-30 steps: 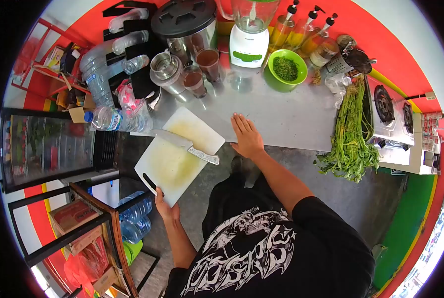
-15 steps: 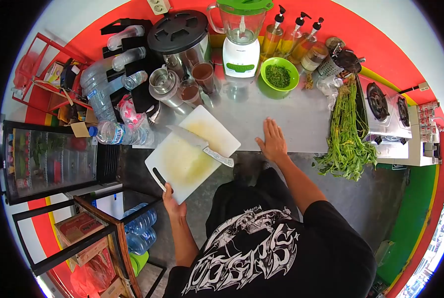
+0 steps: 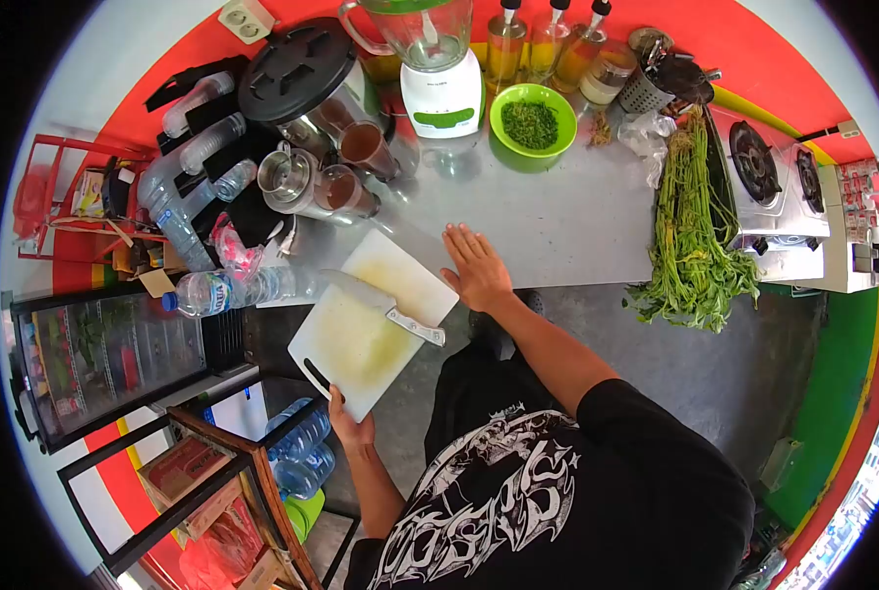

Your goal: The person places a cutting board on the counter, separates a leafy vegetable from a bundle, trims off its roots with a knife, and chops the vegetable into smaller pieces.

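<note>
My left hand (image 3: 350, 421) grips the near corner of a white cutting board (image 3: 346, 344), beside its black-edged handle slot. Greenish-yellow stains mark the board, which is held partly beyond the counter's front edge. A kitchen knife (image 3: 385, 309) with a pale handle lies across it, blade pointing up and left. Flat, with fingers stretched out, my right hand (image 3: 479, 268) is at the front edge of the metal counter (image 3: 557, 221), just right of the board. Nothing is in it. Farther back stands a green bowl (image 3: 533, 162) of chopped greens (image 3: 530, 125).
A blender (image 3: 441, 98), oil bottles (image 3: 505, 49), and brown-filled cups (image 3: 364, 147) line the back. Leafy stalks (image 3: 693, 236) hang over the front edge near a gas stove (image 3: 769, 187). A water bottle (image 3: 213, 292) lies on the left; below is a wooden-edged rack (image 3: 263, 501).
My right hand has slid left along the counter, closer to the board. The camera view has shifted. My left hand still holds the board, and the knife stays on it.
</note>
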`<state>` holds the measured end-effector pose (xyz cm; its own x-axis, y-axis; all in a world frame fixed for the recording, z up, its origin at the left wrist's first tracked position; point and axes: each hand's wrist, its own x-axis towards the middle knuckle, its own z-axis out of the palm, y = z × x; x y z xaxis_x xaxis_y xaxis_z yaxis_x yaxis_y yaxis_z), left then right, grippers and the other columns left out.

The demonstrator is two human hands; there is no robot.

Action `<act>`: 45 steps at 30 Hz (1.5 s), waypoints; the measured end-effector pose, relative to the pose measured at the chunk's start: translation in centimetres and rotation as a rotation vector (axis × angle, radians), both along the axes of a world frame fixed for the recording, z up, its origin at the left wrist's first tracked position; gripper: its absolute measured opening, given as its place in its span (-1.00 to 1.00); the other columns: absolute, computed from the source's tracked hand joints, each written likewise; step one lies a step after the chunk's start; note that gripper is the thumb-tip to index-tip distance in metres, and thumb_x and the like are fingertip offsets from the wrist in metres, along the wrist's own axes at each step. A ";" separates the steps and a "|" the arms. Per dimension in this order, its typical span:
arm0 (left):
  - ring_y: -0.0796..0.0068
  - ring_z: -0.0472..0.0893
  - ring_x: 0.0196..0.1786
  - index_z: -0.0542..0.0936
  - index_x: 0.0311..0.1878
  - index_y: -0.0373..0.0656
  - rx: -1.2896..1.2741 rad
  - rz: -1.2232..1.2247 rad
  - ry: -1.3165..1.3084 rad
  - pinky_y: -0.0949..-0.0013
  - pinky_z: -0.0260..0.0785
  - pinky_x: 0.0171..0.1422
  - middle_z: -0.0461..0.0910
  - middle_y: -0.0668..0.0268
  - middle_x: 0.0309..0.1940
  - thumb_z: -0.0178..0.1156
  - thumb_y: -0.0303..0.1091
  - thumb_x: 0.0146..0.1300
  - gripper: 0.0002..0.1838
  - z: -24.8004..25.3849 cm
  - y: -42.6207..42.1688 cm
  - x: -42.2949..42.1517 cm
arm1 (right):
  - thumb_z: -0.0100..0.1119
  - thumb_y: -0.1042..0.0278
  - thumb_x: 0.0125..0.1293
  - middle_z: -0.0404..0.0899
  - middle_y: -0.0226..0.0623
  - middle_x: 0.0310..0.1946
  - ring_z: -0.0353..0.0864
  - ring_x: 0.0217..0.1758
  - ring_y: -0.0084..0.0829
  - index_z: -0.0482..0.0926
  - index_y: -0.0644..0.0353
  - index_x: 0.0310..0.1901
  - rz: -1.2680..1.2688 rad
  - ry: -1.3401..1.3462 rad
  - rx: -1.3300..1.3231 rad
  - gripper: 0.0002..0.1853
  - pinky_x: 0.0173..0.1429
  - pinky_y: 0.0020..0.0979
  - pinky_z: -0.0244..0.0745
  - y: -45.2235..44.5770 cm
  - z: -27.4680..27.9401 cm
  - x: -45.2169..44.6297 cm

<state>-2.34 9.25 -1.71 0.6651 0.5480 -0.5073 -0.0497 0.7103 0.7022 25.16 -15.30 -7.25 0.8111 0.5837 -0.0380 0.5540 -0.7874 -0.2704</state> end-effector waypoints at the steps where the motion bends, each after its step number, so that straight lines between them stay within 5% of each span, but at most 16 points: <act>1: 0.27 0.60 0.23 0.49 0.28 -0.34 -0.001 0.017 0.027 0.16 0.36 0.40 0.61 0.16 0.20 0.04 -0.14 0.57 -0.54 -0.2 0.2 -0.1 | -0.24 -0.11 0.57 -0.05 -0.30 0.64 -0.13 0.70 -0.29 0.01 0.17 0.59 -0.013 -0.001 0.006 -0.27 0.71 -0.20 -0.20 -1.1 0.1 0.0; 18: 0.28 0.61 0.19 0.51 0.26 -0.33 0.035 0.008 -0.016 0.16 0.38 0.36 0.63 0.20 0.16 0.12 -0.10 0.52 -0.52 -1.9 -5.3 5.2 | -0.27 -0.01 0.61 -0.09 -0.45 0.66 -0.17 0.71 -0.29 0.04 -0.23 0.60 0.033 0.047 -0.097 -0.41 0.71 -0.13 -0.21 -16.7 1.7 5.9; 25: 0.26 0.53 0.32 0.43 0.36 -0.31 0.000 -0.013 -0.046 0.16 0.24 0.49 0.57 0.17 0.27 -0.01 -0.13 0.58 -0.51 -1.2 -9.0 6.1 | -0.28 -0.04 0.61 -0.09 -0.39 0.65 -0.18 0.71 -0.27 0.02 -0.22 0.61 0.034 -0.031 -0.150 -0.40 0.72 -0.14 -0.23 -21.4 1.1 12.0; 26: 0.25 0.55 0.29 0.46 0.32 -0.32 0.006 0.021 -0.046 0.14 0.28 0.46 0.59 0.17 0.24 0.02 -0.13 0.57 -0.52 -0.8 -9.6 6.1 | -0.23 0.00 0.59 -0.07 -0.31 0.65 -0.16 0.71 -0.24 0.02 -0.04 0.61 0.026 -0.024 -0.126 -0.36 0.71 -0.14 -0.19 -21.6 1.1 12.5; 30: 0.23 0.56 0.28 0.48 0.30 -0.33 0.019 0.080 -0.036 0.11 0.31 0.44 0.58 0.17 0.24 0.05 -0.12 0.55 -0.52 0.3 -10.6 5.2 | -0.08 0.11 0.54 -0.04 -0.11 0.62 -0.11 0.70 -0.17 0.00 0.33 0.56 -0.275 -0.057 -0.018 -0.28 0.70 -0.13 -0.16 -19.9 0.4 12.4; 35: 0.23 0.59 0.24 0.48 0.30 -0.33 0.038 0.101 -0.049 0.13 0.35 0.39 0.60 0.17 0.21 0.03 -0.12 0.57 -0.52 0.9 -10.6 3.3 | -0.07 0.13 0.52 -0.09 -0.05 0.63 -0.13 0.70 -0.14 -0.02 0.37 0.56 -0.063 0.107 0.105 -0.26 0.71 -0.16 -0.19 -11.2 0.6 7.6; 40: 0.24 0.56 0.27 0.45 0.33 -0.32 0.038 0.137 0.013 0.14 0.33 0.42 0.58 0.17 0.23 -0.01 -0.12 0.58 -0.52 1.6 -9.4 2.3 | -0.10 0.04 0.52 -0.09 -0.21 0.65 -0.16 0.71 -0.28 -0.02 0.21 0.59 0.093 0.098 0.099 -0.26 0.71 -0.20 -0.23 -0.8 -0.6 5.3; 45: 0.24 0.55 0.30 0.43 0.35 -0.34 0.123 -0.016 0.000 0.12 0.32 0.45 0.57 0.16 0.26 -0.02 -0.11 0.60 -0.50 0.7 -7.3 1.7 | -0.26 -0.07 0.56 -0.10 -0.37 0.66 -0.21 0.72 -0.34 -0.04 0.03 0.62 0.212 0.066 -0.028 -0.30 0.71 -0.22 -0.27 -1.9 0.1 7.6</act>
